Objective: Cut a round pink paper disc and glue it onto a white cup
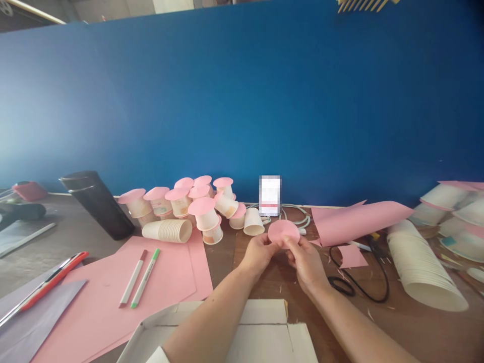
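Observation:
Both my hands hold a round pink paper disc above the brown table. My left hand pinches its left edge, and my right hand pinches its lower right edge. Just behind the disc lie a small white paper cup on its side and a white cable. A cluster of paper cups capped with pink discs stands further left.
Pink paper sheets carry two markers. A stack of cups lies on its side, next to a black flask. A longer cup stack, black scissors, more pink paper sit right. An open cardboard box is nearest me.

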The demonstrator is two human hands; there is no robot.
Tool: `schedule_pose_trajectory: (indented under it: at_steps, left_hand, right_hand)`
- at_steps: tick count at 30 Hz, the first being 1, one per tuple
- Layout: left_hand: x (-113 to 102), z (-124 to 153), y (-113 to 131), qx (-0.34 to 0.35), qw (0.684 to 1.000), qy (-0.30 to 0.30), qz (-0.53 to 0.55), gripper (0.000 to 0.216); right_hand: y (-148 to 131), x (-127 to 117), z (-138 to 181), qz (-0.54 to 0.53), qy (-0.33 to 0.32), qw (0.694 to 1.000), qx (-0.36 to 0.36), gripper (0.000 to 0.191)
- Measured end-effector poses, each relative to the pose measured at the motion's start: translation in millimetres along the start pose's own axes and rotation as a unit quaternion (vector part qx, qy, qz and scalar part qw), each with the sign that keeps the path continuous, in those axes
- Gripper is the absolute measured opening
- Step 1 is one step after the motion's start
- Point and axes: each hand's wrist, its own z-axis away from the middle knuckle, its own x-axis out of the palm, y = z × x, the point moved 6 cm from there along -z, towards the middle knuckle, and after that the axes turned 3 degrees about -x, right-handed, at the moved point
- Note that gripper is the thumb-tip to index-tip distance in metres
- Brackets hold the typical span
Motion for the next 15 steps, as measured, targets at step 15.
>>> schedule_pose_trajectory:
  at_steps: [15]
  left_hand:
    - [-9.5,-6.0,-2.5,0.026,0.998,0.041,0.043,0.032]
  right_hand:
    - [5.8,10.3,1.7,-0.004,-0.072,0.997,0.017,0.031]
